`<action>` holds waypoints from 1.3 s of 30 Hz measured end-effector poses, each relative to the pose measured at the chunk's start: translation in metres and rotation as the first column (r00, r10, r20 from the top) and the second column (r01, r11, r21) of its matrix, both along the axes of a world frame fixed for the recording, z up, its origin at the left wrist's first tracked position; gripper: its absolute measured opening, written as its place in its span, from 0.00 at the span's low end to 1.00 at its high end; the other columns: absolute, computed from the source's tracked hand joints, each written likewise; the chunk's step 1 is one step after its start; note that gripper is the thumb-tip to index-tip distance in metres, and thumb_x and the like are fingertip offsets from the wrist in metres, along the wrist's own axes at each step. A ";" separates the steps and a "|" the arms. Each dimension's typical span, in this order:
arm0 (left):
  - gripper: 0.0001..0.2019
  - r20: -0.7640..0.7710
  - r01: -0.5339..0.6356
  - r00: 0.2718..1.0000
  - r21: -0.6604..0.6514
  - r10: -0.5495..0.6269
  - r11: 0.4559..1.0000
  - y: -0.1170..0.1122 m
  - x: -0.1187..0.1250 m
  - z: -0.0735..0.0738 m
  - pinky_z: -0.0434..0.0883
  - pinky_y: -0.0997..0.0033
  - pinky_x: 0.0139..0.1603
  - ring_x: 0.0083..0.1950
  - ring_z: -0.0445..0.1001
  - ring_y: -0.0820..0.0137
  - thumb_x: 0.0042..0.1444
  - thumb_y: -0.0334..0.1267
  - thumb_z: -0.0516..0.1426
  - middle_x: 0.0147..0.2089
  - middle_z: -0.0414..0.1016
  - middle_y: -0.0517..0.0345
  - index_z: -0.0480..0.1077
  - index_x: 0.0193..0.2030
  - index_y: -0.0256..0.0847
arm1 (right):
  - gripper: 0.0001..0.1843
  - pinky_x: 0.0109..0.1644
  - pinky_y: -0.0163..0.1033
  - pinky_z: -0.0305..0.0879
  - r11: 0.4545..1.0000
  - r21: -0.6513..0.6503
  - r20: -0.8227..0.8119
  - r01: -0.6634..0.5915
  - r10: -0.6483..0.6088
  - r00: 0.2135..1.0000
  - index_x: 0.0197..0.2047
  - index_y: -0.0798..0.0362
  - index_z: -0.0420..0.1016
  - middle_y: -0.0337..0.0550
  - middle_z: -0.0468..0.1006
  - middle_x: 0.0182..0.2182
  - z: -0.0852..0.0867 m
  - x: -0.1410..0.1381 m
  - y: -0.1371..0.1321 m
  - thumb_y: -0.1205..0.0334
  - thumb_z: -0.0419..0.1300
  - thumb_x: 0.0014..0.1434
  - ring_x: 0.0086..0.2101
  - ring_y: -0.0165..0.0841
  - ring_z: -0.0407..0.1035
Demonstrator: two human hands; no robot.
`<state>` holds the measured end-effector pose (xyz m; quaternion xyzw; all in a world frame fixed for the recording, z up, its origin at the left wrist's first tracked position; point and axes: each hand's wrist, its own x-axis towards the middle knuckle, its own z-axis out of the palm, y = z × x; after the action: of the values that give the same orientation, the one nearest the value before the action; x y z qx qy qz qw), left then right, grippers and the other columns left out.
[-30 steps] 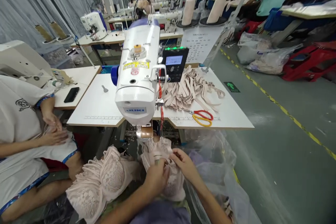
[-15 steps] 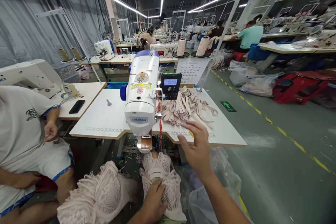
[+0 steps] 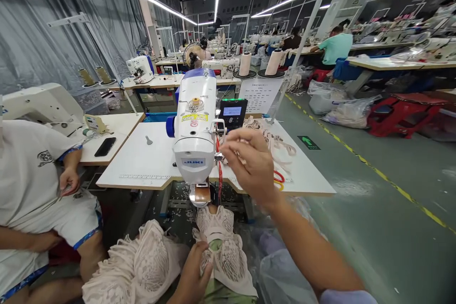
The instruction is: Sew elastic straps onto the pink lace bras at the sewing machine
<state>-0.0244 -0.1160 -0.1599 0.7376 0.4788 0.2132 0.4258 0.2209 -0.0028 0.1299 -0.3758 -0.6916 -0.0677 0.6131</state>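
Observation:
My left hand (image 3: 194,266) is low in front of me, fingers closed on a pale pink lace garment (image 3: 223,251) on my lap below the white sewing machine (image 3: 195,133). My right hand (image 3: 251,164) is raised over the table, just right of the machine head. Its fingers are curled toward the pile of beige elastic straps (image 3: 274,140); whether they pinch a strap is hidden. Red and yellow scissors (image 3: 278,181) lie partly behind that hand.
A stack of lace garments (image 3: 138,266) lies to my left. A seated person in white (image 3: 32,190) is close at left. The machine's control panel (image 3: 233,113) stands on the white table (image 3: 142,161). A phone (image 3: 105,146) lies on the neighbouring table. Plastic bags (image 3: 285,270) sit lower right.
My right hand left the garment, rose to the table and moved left toward the straps beside the machine. My left hand stayed on the garment. The view tilted up.

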 end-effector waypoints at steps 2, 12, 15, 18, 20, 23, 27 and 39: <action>0.20 0.059 0.017 0.998 0.009 -0.017 1.000 0.004 -0.007 0.022 0.66 0.54 0.65 0.64 0.68 0.55 0.67 0.46 0.50 0.61 0.69 0.39 0.66 0.60 0.40 | 0.10 0.48 0.44 0.70 0.941 -0.164 -0.182 -0.296 0.266 0.946 0.36 0.51 0.73 0.45 0.77 0.40 -0.015 -0.004 -0.021 0.62 0.54 0.69 0.42 0.35 0.73; 0.11 0.117 0.165 0.974 0.206 -0.192 0.964 0.021 -0.017 0.145 0.74 0.67 0.53 0.50 0.76 0.65 0.67 0.40 0.52 0.48 0.77 0.51 0.68 0.53 0.46 | 0.13 0.32 0.35 0.61 0.737 -0.622 -0.233 -0.265 0.150 0.961 0.37 0.51 0.71 0.36 0.72 0.23 -0.119 -0.031 0.001 0.55 0.50 0.69 0.26 0.31 0.68; 0.11 0.107 0.246 0.952 0.288 -0.286 0.926 0.024 -0.010 0.169 0.75 0.69 0.48 0.47 0.77 0.66 0.66 0.35 0.52 0.46 0.77 0.51 0.67 0.54 0.46 | 0.14 0.35 0.36 0.60 0.780 -0.624 -0.068 -0.049 0.008 0.998 0.41 0.51 0.74 0.42 0.78 0.29 -0.143 -0.028 0.026 0.57 0.49 0.69 0.30 0.34 0.71; 0.14 0.090 0.277 0.932 0.451 -0.352 0.848 0.032 0.004 0.193 0.76 0.70 0.47 0.45 0.77 0.68 0.65 0.30 0.52 0.43 0.77 0.51 0.66 0.56 0.45 | 0.15 0.40 0.37 0.60 0.789 -0.607 -0.005 0.090 -0.117 0.993 0.43 0.50 0.75 0.45 0.80 0.37 -0.167 -0.019 0.026 0.57 0.48 0.69 0.37 0.37 0.73; 0.16 0.013 0.267 0.941 0.591 -0.339 0.762 0.043 0.017 0.205 0.75 0.71 0.49 0.49 0.77 0.68 0.64 0.27 0.52 0.47 0.78 0.49 0.65 0.57 0.43 | 0.15 0.41 0.38 0.60 0.749 -0.660 -0.038 0.060 -0.113 0.993 0.42 0.50 0.74 0.44 0.80 0.37 -0.182 -0.012 0.011 0.55 0.47 0.70 0.37 0.36 0.72; 0.20 -0.303 0.406 0.913 0.729 -0.272 0.551 0.068 0.039 0.216 0.75 0.64 0.53 0.57 0.75 0.62 0.64 0.26 0.51 0.62 0.71 0.39 0.62 0.62 0.38 | 0.17 0.38 0.36 0.59 0.610 -0.753 -0.206 -0.247 0.137 0.969 0.37 0.51 0.72 0.40 0.75 0.31 -0.198 -0.003 -0.022 0.50 0.49 0.70 0.32 0.33 0.67; 0.24 -0.742 0.755 0.638 0.550 -0.206 0.359 0.098 0.053 0.213 0.77 0.60 0.45 0.51 0.77 0.59 0.61 0.24 0.52 0.67 0.66 0.39 0.60 0.64 0.36 | 0.21 0.30 0.34 0.54 0.243 -0.743 -0.564 -0.624 0.273 0.779 0.34 0.53 0.69 0.34 0.63 0.25 -0.217 0.017 -0.064 0.43 0.53 0.67 0.26 0.28 0.56; 0.04 -0.699 0.716 0.697 0.688 -0.157 0.120 0.128 0.005 0.236 0.59 0.66 0.26 0.27 0.66 0.71 0.66 0.30 0.53 0.28 0.69 0.60 0.68 0.41 0.38 | 0.19 0.22 0.29 0.53 0.392 -0.528 -0.800 -0.753 -0.526 0.287 0.30 0.54 0.74 0.31 0.64 0.18 -0.323 0.048 -0.052 0.51 0.73 0.44 0.18 0.24 0.55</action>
<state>-0.0197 0.0117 0.0765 0.9715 0.0888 0.1262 -0.1798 0.2693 -0.0545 -0.1932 -0.5283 -0.1203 0.6157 0.5721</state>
